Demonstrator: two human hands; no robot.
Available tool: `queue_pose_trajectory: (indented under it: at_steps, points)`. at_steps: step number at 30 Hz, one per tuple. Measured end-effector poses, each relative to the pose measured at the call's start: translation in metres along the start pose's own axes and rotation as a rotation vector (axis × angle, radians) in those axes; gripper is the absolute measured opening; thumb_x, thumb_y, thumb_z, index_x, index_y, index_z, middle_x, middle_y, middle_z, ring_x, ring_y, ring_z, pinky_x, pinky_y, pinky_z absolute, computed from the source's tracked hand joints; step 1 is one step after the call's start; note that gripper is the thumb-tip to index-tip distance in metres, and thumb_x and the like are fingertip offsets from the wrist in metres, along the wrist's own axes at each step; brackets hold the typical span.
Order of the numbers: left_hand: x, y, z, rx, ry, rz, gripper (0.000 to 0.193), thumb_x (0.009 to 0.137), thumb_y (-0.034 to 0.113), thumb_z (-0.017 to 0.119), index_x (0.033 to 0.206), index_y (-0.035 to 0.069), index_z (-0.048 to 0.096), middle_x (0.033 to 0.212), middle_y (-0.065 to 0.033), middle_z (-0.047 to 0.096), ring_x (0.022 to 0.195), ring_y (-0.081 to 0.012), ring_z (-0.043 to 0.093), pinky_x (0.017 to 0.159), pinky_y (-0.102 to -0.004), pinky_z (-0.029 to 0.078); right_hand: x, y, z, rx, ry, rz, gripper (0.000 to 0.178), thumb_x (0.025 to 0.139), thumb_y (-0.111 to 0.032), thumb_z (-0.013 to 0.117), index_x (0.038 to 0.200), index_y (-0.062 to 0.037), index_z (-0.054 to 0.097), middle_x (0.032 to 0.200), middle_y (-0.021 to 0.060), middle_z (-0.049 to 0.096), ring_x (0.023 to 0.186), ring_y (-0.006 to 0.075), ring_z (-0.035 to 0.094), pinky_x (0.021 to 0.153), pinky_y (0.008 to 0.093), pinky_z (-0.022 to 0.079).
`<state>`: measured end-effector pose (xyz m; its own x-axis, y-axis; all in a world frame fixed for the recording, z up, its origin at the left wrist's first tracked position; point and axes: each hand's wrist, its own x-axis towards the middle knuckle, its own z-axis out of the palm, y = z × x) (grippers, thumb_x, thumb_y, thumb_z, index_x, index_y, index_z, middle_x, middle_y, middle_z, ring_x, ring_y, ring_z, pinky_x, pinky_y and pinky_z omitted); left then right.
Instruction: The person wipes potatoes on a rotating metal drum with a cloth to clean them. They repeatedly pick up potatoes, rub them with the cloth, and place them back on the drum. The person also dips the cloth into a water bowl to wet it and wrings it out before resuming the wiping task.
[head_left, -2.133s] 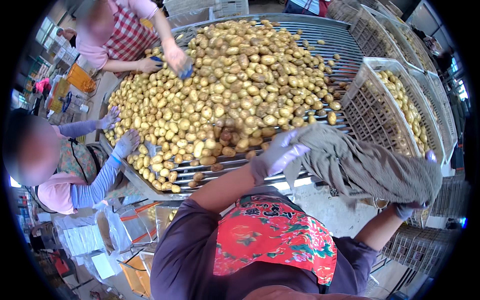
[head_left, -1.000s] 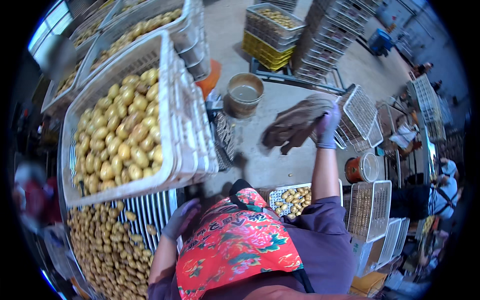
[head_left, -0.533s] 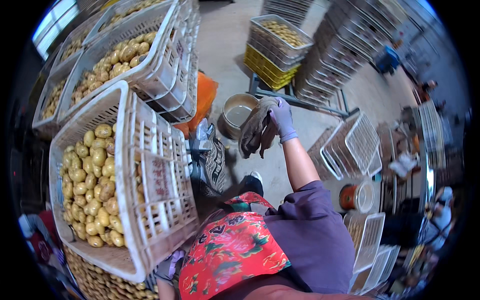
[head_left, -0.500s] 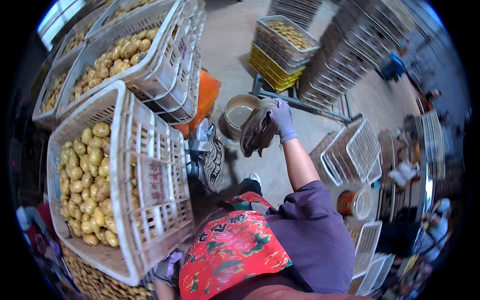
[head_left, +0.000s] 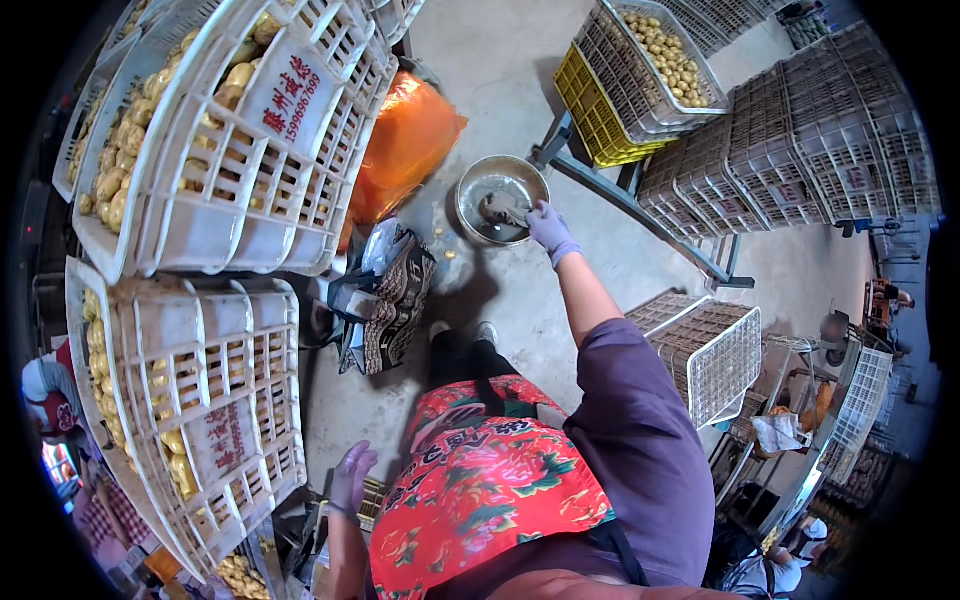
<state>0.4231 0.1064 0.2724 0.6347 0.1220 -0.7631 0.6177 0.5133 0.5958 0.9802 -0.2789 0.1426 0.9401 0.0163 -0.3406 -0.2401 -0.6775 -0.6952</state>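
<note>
A round metal basin [head_left: 463, 205] stands on the floor ahead of me, with a wet grey cloth [head_left: 497, 208] lying partly in it. My right hand [head_left: 549, 230], in a pale purple glove, is closed on the end of that cloth at the basin's right rim. Down at my left side hangs my left hand [head_left: 350, 478], gloved the same way, its fingers apart and nothing in them. It is nearest to my red flowered apron [head_left: 490, 470] and a white plastic crate [head_left: 215, 330] of potatoes.
Another potato crate [head_left: 290, 130] stands farther left, beside an orange plastic bag [head_left: 405, 140]. A patterned bag [head_left: 400, 310] sits on the floor. Right of the basin is a metal frame [head_left: 610, 188] with yellow and grey crates; more crates [head_left: 700, 355] stand at right.
My right hand has lowered the cloth from in front of the basin into it. The view has shifted, and my left hand now shows more fully.
</note>
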Motion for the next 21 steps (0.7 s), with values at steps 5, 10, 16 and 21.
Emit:
queue_pose_trajectory:
  at_steps: [5,10,16,21]
  points:
    - [0.072,0.037,0.059,0.374,0.029,-0.034,0.053,0.094,0.028,0.064,0.135,-0.004,0.050,0.118,-0.0135,0.062,0.111,-0.0231,0.059,0.101,-0.0348,0.045,0.006,0.079,-0.006,-0.213,-0.255,0.261,0.059,0.085,-0.034,0.064,0.130,0.0037,0.057,0.116,0.0220,0.066,0.107,0.0296,0.064,0.093,0.0349,0.049]
    - [0.137,0.015,0.091,0.187,0.037,0.054,0.051,0.095,0.028,0.064,0.132,-0.005,0.052,0.119,-0.0120,0.063,0.112,-0.0180,0.059,0.098,-0.0297,0.044,0.046,0.109,0.006,-0.316,-0.507,0.312,0.054,0.082,-0.039,0.065,0.121,-0.0017,0.064,0.113,0.0196,0.068,0.107,0.0337,0.064,0.094,0.0380,0.048]
    - [0.169,0.029,0.193,0.369,0.298,-0.211,0.049,0.095,0.025,0.063,0.133,-0.003,0.053,0.121,-0.0143,0.063,0.108,-0.0212,0.062,0.095,-0.0315,0.047,0.147,0.147,0.074,-0.494,-0.684,0.083,0.051,0.080,-0.035,0.063,0.124,-0.0085,0.063,0.121,0.0183,0.066,0.115,0.0351,0.061,0.098,0.0410,0.047]
    - [0.214,-0.067,0.225,0.967,0.092,0.126,0.040,0.102,0.027,0.045,0.126,-0.002,0.058,0.127,-0.0210,0.061,0.117,-0.0336,0.060,0.099,-0.0386,0.047,0.245,0.154,0.121,-0.748,-0.828,0.032,0.061,0.081,-0.033,0.059,0.136,-0.0103,0.052,0.141,0.0178,0.051,0.131,0.0341,0.050,0.107,0.0456,0.039]
